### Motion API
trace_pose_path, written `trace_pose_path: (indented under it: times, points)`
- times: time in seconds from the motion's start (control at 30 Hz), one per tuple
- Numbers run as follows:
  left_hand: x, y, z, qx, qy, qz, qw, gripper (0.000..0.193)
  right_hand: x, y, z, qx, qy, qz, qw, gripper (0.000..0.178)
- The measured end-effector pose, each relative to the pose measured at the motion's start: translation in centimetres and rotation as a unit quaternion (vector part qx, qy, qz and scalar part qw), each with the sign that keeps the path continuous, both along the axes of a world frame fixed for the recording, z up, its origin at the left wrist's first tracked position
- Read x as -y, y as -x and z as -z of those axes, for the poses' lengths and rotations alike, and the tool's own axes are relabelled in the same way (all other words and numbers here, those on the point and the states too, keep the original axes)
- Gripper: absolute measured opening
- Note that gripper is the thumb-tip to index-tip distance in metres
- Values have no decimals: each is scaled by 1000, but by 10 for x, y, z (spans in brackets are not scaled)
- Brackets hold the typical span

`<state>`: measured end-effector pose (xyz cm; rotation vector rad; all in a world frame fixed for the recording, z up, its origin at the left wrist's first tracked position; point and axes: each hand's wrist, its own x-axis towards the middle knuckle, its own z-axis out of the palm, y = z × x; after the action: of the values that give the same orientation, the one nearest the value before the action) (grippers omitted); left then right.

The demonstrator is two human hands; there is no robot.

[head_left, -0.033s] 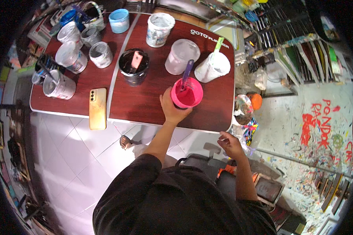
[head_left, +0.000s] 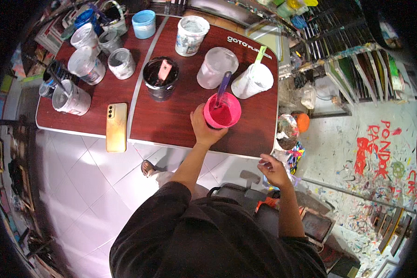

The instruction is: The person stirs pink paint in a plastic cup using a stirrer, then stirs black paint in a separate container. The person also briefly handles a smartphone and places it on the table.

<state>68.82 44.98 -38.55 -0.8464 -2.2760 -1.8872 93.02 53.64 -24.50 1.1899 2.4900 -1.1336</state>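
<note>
Now left hand (head_left: 204, 127) wrapped around pink cup (head_left: 222, 111) of pink paint, purple stick (head_left: 223, 85) poking out, near front edge of red-brown bench (head_left: 171, 123). Right hand (head_left: 273, 170) off the bench, fingers loosely curled, holding nothing. Black pot (head_left: 160, 78) and gold phone (head_left: 116, 126) nearby.

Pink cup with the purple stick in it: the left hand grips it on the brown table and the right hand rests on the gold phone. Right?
Not quite. In the head view the left hand does grip the pink cup on the brown table, but the right hand hangs off the table's near edge, touching nothing I can make out. The gold phone lies untouched.
</note>
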Motion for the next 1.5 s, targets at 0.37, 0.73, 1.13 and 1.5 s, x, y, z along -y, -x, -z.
trace_pose_path:
  times: [0.37,0.73,1.13,1.5]
  points:
    - [90,4,-46,-30,-39,59,997,92,2,151,-51,-297,12,-76,952,52]
    - [191,37,-29,22,-14,77,997,94,144,229,-92,-244,-15,-326,913,19]
    - [204,65,17,39,-82,58,994,103,146,232,-67,-236,-195,-428,850,17]
    - [169,55,10,70,-73,119,988,104,106,222,-62,-211,44,-235,948,14]
